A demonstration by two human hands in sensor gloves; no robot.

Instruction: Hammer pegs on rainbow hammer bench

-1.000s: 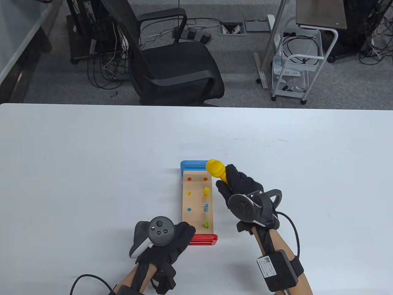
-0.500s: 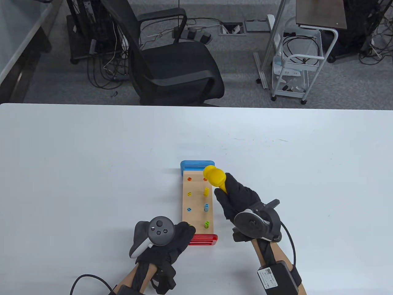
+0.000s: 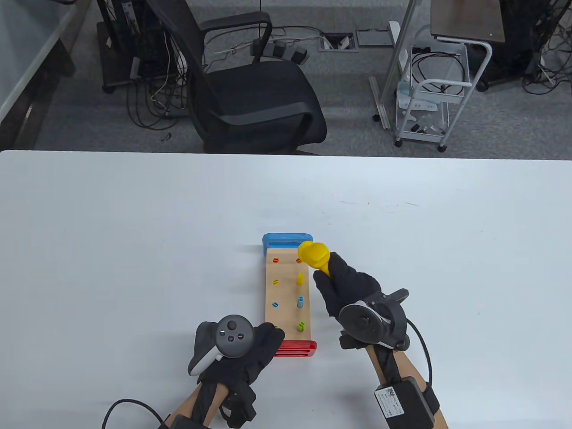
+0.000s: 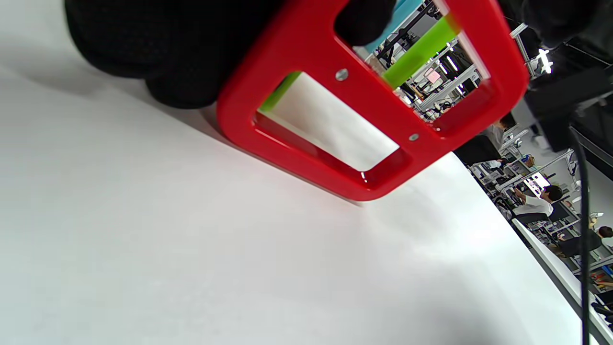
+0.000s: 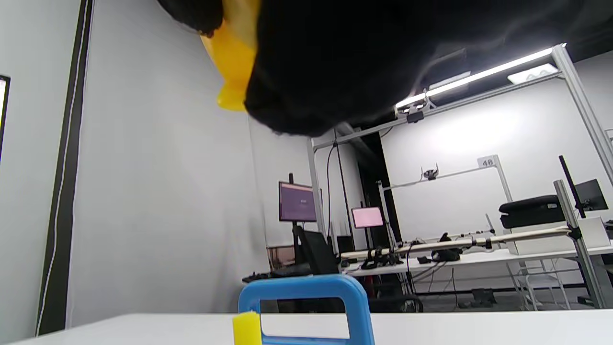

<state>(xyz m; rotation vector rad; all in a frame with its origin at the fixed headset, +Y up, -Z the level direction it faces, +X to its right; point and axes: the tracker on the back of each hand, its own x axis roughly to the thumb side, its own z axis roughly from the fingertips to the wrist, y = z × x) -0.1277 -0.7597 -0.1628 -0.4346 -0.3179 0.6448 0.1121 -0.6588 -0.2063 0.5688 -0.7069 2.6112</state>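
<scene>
Pale wooden rainbow hammer bench [image 3: 286,297] with a blue end frame [image 3: 286,240] far and a red end frame [image 3: 297,348] near, lying lengthwise on the white worktop [image 3: 134,246], a little right of centre. Rigid and light by the look of it, likely to skid or hop on the smooth surface under a blow, so worth pinning at one end. Left hand [image 3: 241,353] doing that: fingers [image 4: 182,62] curled over the near-left corner at the red frame, grip closed on it.

Yellow toy hammer [image 3: 315,257] raised over the far-right part of the bench, its head above the far orange peg [image 3: 299,260]. Right hand [image 3: 346,283] wrapped round the handle just below the head, grip closed tight on it; a hold this near the head probably gives control rather than force. Hard, smooth, light tool, unlikely to break.

Left row of pegs sitting flush or nearly so; right row's yellow peg [image 3: 300,279], pale blue peg [image 3: 300,302] and green peg [image 3: 301,326] standing proud, apparently yet to be driven. Close fit in the holes likely, so square blows called for.

Nothing on the worktop between hammer and pegs. Beyond the far edge, a black office chair [image 3: 250,89], floor cables and a white wire cart [image 3: 429,107], all well apart.
</scene>
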